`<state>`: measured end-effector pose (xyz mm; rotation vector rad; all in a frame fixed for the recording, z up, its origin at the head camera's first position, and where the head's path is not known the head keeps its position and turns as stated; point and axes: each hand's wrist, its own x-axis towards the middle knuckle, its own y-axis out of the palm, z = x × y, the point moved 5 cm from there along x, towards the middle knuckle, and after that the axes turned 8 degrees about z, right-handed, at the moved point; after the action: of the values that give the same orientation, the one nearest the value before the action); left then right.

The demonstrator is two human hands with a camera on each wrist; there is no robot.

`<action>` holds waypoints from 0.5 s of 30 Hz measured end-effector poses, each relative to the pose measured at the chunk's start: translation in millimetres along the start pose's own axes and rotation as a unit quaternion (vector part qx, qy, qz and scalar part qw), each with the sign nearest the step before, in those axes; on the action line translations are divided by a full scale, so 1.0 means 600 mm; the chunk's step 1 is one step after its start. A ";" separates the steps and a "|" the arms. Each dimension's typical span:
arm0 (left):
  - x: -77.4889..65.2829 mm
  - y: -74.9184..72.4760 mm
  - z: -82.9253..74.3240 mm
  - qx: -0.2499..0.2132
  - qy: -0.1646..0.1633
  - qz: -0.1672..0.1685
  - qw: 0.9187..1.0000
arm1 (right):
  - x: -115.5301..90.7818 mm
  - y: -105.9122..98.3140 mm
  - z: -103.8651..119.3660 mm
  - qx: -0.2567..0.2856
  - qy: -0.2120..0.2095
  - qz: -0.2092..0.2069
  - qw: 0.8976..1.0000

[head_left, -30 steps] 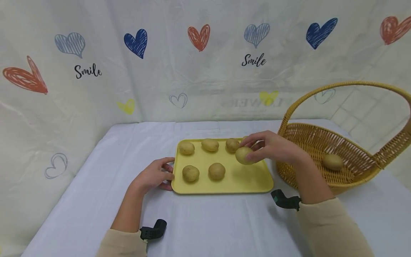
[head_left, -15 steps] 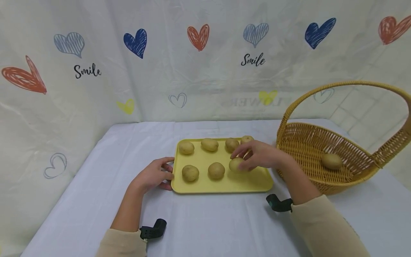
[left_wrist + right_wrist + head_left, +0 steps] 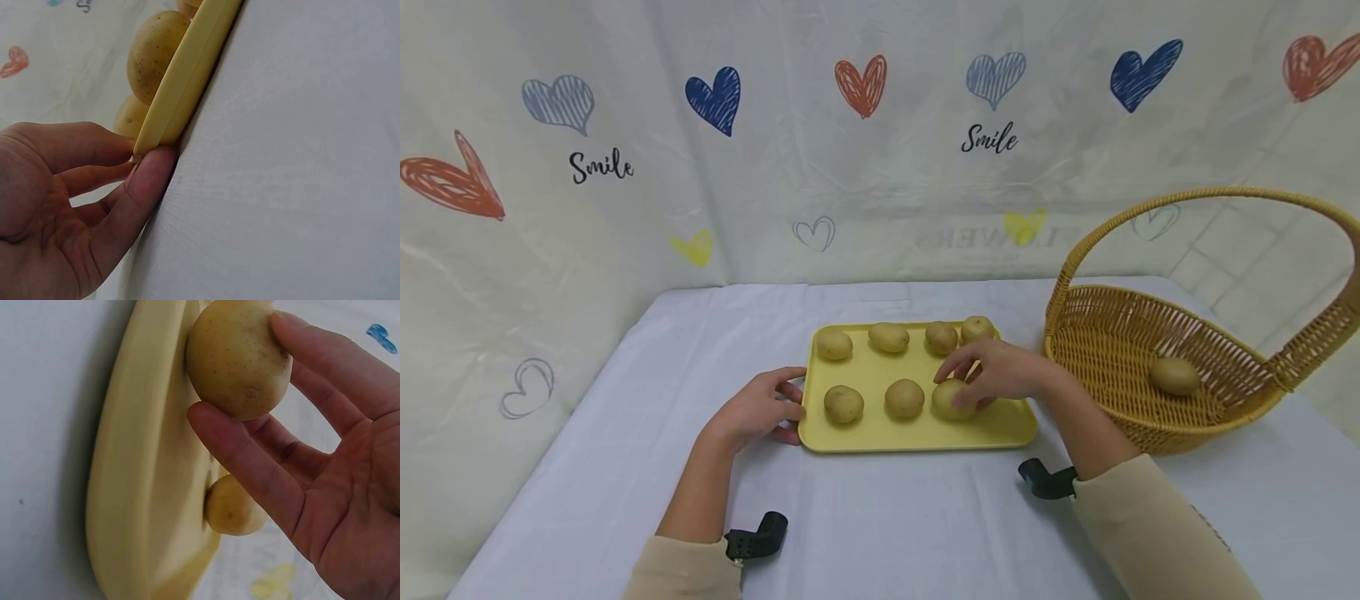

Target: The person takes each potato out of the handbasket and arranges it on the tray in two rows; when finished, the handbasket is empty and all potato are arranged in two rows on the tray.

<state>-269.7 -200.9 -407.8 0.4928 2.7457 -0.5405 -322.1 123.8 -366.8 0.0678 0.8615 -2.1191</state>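
Note:
A yellow tray (image 3: 865, 437) lies on the table with several potatoes in two rows. My left hand (image 3: 766, 406) pinches the tray's left edge between thumb and fingers, as the left wrist view shows up close. At the right end of the front row, my right hand (image 3: 1003, 372) holds a potato (image 3: 950, 399) between its thumb and fingertips. That potato (image 3: 237, 359) sits at the tray's surface in the right wrist view. Beside it in the front row are a second potato (image 3: 904, 399) and a third potato (image 3: 843, 404). The back-row potatoes include one at the far right (image 3: 977, 328).
To the right of the tray stands a wicker basket (image 3: 1105, 375) with a tall arched handle (image 3: 1210, 193); one potato (image 3: 1176, 377) lies inside. A white cloth (image 3: 880, 525) covers the table. Behind hangs a white curtain (image 3: 760, 183) printed with hearts.
My right hand has moved left and down with its potato, from above the tray to the front row. The left hand keeps its place at the tray's edge.

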 end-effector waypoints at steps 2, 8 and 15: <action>-0.001 0.000 0.001 -0.001 -0.001 -0.001 1.000 | 0.000 0.000 0.001 -0.001 0.000 0.000 1.000; -0.001 -0.001 0.003 -0.003 0.000 -0.001 1.000 | -0.002 0.000 0.001 -0.003 -0.005 -0.002 1.000; 0.000 -0.003 0.003 -0.004 -0.001 -0.001 1.000 | -0.006 -0.001 0.002 -0.009 -0.011 -0.009 1.000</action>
<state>-270.1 -203.2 -409.0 0.4885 2.7451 -0.5312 -319.9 125.7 -364.2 0.0264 0.8712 -2.1246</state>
